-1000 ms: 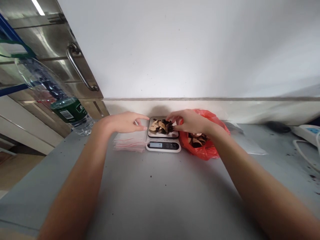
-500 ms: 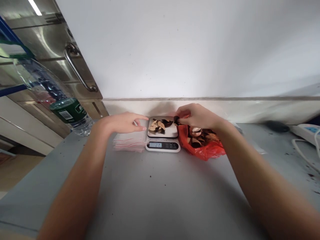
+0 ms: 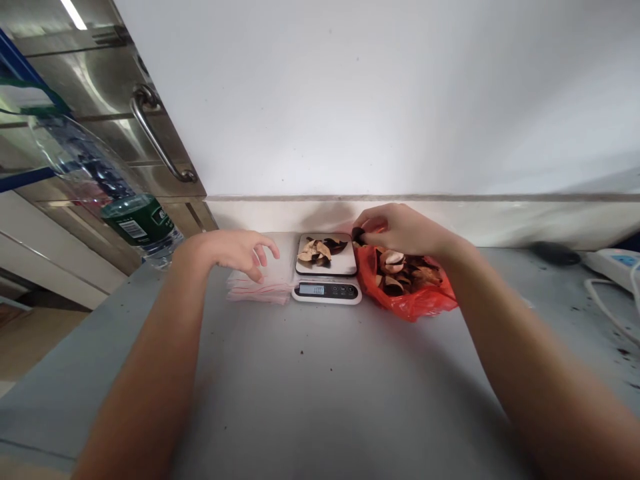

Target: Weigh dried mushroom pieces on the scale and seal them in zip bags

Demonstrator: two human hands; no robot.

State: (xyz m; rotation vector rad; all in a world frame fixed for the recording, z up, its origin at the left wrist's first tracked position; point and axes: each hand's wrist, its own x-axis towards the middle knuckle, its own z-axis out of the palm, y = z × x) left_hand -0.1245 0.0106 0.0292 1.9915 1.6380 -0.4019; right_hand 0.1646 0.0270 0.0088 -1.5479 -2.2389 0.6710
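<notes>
My right hand (image 3: 403, 230) pinches a dark dried piece (image 3: 358, 235) between thumb and fingers, above the left rim of a red plastic bag (image 3: 420, 302). Inside that bag lie many brown and black curved dried pieces (image 3: 395, 270). Left of it stands a small digital kitchen scale (image 3: 327, 292), with several pale and dark dried pieces (image 3: 316, 252) on its metal plate; its lit display is too blurred to read surely. My left hand (image 3: 237, 253) hovers open, fingers apart, over a stack of clear zip bags (image 3: 257, 293) with red seal lines.
A large clear bottle with a green label (image 3: 137, 220) stands at the left table edge. Behind the grey table (image 3: 310, 400) rises a white wall (image 3: 350, 100). At the right lie a black object (image 3: 554, 253) and a white device (image 3: 613, 267) with a cable.
My left hand has moved left, away from the scale plate, to above the zip bags. My right hand has shifted slightly right with the dark piece. The display digits have changed.
</notes>
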